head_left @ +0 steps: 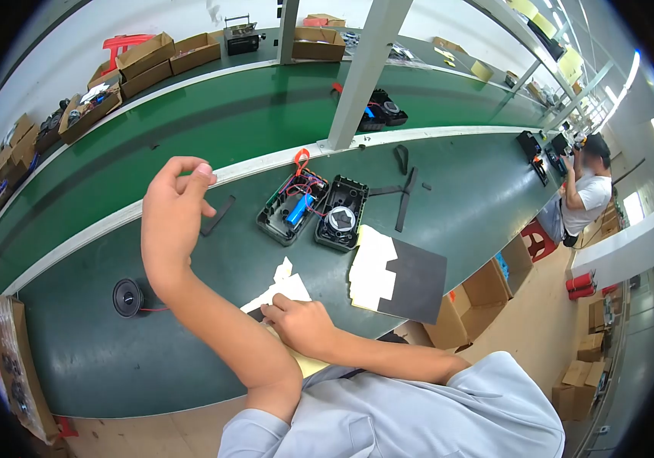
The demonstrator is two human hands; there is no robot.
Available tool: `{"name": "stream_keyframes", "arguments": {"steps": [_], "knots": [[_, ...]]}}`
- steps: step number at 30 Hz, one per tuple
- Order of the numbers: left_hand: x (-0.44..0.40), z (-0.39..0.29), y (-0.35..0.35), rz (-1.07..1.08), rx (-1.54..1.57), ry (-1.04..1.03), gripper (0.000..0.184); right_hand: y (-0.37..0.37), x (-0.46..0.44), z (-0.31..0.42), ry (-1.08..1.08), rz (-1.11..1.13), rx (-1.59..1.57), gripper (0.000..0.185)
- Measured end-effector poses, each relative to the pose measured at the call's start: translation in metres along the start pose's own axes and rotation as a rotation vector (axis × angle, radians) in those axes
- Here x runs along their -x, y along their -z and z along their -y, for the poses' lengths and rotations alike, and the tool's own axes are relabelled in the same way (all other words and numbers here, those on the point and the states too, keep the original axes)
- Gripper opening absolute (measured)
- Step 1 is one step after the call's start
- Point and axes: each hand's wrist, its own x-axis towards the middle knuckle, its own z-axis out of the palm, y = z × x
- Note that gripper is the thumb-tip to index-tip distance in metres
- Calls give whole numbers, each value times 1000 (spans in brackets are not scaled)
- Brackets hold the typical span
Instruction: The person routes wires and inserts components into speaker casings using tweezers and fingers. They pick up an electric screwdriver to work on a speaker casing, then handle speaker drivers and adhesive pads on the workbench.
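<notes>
My left hand (178, 202) is raised over the table at the left, fingers curled and thumb apart from them, with nothing visible between. My right hand (296, 324) is closed near the table's front edge on a black sheet with pale backing paper (292, 288); part of the sheet is hidden under the hand. Beyond the hands lies an opened black plastic case, one half (285, 217) holding a blue battery and wires, the other half (342, 214) holding a round speaker. A loose speaker (127, 298) with a red wire rests left of my left forearm.
A black sheet (417, 282) with cream backing paper lies to the right. Black strips (405, 200) are beside the case. Another opened case (382, 111) sits on the green belt (258, 95) behind a grey post (365, 76). A co-worker (586, 191) sits far right. Cardboard boxes (468, 305) stand below.
</notes>
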Motion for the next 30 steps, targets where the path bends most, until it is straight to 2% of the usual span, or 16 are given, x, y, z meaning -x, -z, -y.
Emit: {"name": "stream_keyframes", "arguments": {"steps": [4,10,16,19,22,25,30], "knots": [[1,-5,-5,72,-33,6,28,6,-5,4,-79,-53,-107,32],[2,-2,-4,96,-83,13,30,18,-22,-1,-110,115,-168,25],[2,-8,-7,81,-127,51,28,11,-22,-6,-124,105,-254,21],[2,-8,-10,101,-160,43,30,15,-21,-9,-130,94,-471,16],[1,-10,-13,126,-179,20,31,24,-22,-12,-266,97,-692,13],[1,-11,-16,144,-193,14,31,16,-24,-20,-306,-28,-901,15],[-4,-7,-21,155,-194,20,30,72,-9,-14,-218,-53,-702,11]]}}
